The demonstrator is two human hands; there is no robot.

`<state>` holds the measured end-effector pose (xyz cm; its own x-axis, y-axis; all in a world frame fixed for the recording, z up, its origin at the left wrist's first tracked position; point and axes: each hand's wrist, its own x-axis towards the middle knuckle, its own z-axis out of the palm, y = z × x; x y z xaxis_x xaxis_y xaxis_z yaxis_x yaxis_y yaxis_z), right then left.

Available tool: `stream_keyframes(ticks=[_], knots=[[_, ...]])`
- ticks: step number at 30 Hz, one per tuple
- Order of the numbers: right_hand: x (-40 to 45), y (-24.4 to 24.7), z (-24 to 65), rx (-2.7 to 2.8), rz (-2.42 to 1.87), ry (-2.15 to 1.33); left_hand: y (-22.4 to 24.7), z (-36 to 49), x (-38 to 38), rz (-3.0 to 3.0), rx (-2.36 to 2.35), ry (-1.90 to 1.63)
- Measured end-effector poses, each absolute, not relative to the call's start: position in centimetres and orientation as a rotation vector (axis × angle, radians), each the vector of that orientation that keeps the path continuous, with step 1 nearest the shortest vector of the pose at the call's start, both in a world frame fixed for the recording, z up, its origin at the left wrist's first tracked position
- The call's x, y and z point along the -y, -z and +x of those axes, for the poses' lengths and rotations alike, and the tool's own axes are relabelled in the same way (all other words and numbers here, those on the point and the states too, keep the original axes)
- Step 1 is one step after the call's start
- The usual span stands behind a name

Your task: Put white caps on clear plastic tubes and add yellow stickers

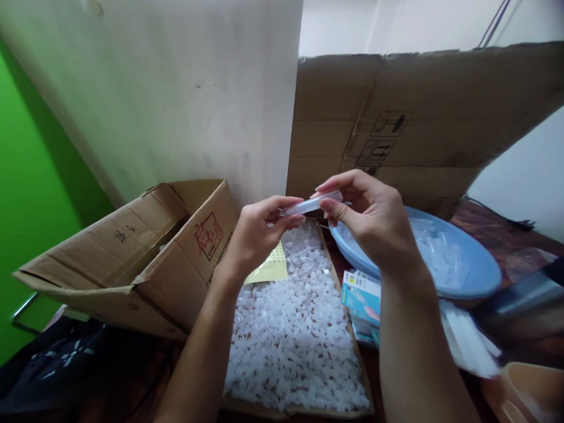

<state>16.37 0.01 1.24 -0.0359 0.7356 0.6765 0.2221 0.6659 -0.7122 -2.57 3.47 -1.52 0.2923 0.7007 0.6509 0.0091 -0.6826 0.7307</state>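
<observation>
A translucent white plastic tube [312, 204] is held level between both hands, above the far end of a cardboard tray. My left hand [264, 231] pinches its left end between thumb and fingers. At the tube's right end, my right hand [368, 211] grips it with thumb and fingertips. Below lie many small translucent pieces [297, 335] spread over the tray. A yellow sheet with rows of small marks [272, 265] rests on them, partly behind my left hand.
An open cardboard box [186, 272] stands at left. On the right are a blue basin [487, 268] with clear plastic items, printed packets [362, 298], white strips [469, 340] and an orange container [537, 387]. A large cardboard sheet [427, 118] stands behind.
</observation>
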Motion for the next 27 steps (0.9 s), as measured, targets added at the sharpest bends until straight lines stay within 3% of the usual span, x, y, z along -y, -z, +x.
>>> stream_keyframes(ticks=[10,23,25,27], knots=[[1.0,-1.7,14.8,1.641,-0.731,-0.644,1.2,-3.3,-3.1,2.245,-0.682,-1.19],[-1.0,0.2,11.7,1.245,-0.755,-0.397,2.3,-1.3,-3.6,2.199,-1.095,-1.735],[-1.2,0.3,11.8,1.213,-0.801,-0.358,2.5,-1.6,-3.9,2.264,-1.154,-1.553],[-1.5,0.3,12.2,1.2,-0.834,-0.365,2.9,-2.4,-4.4,2.351,-1.307,-1.153]])
